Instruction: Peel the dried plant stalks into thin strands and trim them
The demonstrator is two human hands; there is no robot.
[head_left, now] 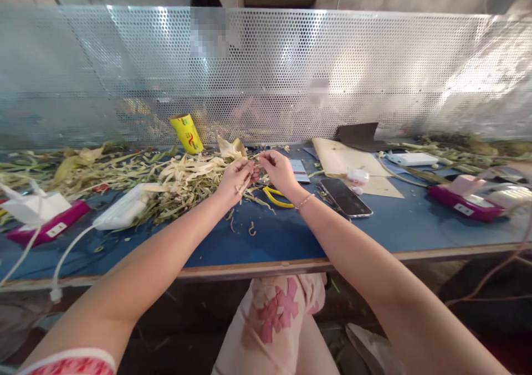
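Both hands meet above the blue table point(266, 242), at the right end of a heap of dried plant pieces point(187, 175). My left hand point(238, 182) is closed around some thin dried stalks point(241, 189), whose ends stick out below the fingers. Just to its right, my right hand point(275, 167) has its thumb and fingers pinched together close to the left fingertips; what lies between them is too small to make out. Yellow-handled scissors point(276, 199) lie below my right hand, partly hidden by it.
A yellow tube point(187, 134) stands behind the heap. A phone point(346, 198), brown paper point(344, 158) and a small white case point(358, 176) lie right. Left are a white power bank point(124, 206) and magenta socket point(50, 222). A perforated metal screen point(266, 76) stands behind, a person beyond it.
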